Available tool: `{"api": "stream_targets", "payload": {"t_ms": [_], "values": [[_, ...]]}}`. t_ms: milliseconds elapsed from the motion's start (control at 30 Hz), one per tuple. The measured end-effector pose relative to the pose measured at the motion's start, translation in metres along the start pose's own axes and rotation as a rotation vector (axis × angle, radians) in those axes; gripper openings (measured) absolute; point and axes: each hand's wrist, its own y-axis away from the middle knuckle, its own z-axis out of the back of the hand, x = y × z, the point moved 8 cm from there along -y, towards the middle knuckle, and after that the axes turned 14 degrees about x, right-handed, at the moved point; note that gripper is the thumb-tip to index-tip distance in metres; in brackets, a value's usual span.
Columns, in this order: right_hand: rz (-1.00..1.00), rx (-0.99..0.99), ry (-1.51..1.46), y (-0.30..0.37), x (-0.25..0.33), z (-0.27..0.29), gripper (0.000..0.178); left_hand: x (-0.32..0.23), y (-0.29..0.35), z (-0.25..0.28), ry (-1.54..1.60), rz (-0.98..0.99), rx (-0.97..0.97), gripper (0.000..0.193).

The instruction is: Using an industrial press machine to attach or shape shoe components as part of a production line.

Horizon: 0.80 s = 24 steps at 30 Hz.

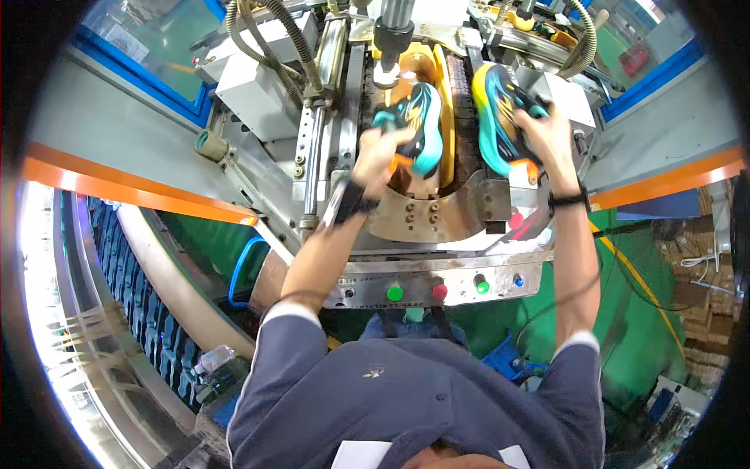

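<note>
Two sports shoes in teal, black, yellow and orange lie in the upper middle of the head view. The left shoe (pixel 428 133) sits in the machine's yellow-sided cradle (pixel 447 117), under a vertical metal press rod (pixel 393 35). My left hand (pixel 378 156) is closed at the left side of this shoe, slightly blurred, with its thumb reaching across. The right shoe (pixel 491 117) is tilted beside the cradle, over the dark right-hand side of the machine. My right hand (pixel 548 139) grips it from the right, the fingers partly hidden behind it.
A curved metal plate (pixel 426 223) fronts the cradle. Below it runs a control panel (pixel 363 285) with green and red buttons. A chrome cylinder (pixel 314 164) and ribbed hoses (pixel 289 35) stand left. Orange-edged guards (pixel 141 187) flank both sides; a curved conveyor (pixel 168 273) runs lower left.
</note>
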Motion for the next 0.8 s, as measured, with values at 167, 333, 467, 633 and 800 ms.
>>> {"api": "stream_targets", "payload": {"t_ms": [167, 333, 467, 633, 800], "values": [[0.042, 0.294, 0.299, -0.051, 0.096, -0.101, 0.052, -0.042, 0.19, 0.001, -0.204, 0.058, -0.098, 0.043], [0.069, 0.218, 0.327, -0.115, 0.05, -0.222, 0.045, -0.062, 0.343, 0.016, -0.215, 0.021, -0.414, 0.052], [-0.074, 0.094, 0.354, -0.111, 0.044, -0.252, 0.047, -0.042, 0.441, 0.026, -0.117, -0.167, -0.745, 0.046], [0.159, 0.039, 0.359, -0.064, 0.045, -0.232, 0.071, 0.011, 0.496, 0.024, -0.033, -0.217, -1.092, 0.031], [0.916, 0.387, -0.149, 0.221, 0.13, -0.217, 0.015, 0.058, 0.516, -0.014, 0.12, -0.313, -1.181, 0.034]]}}
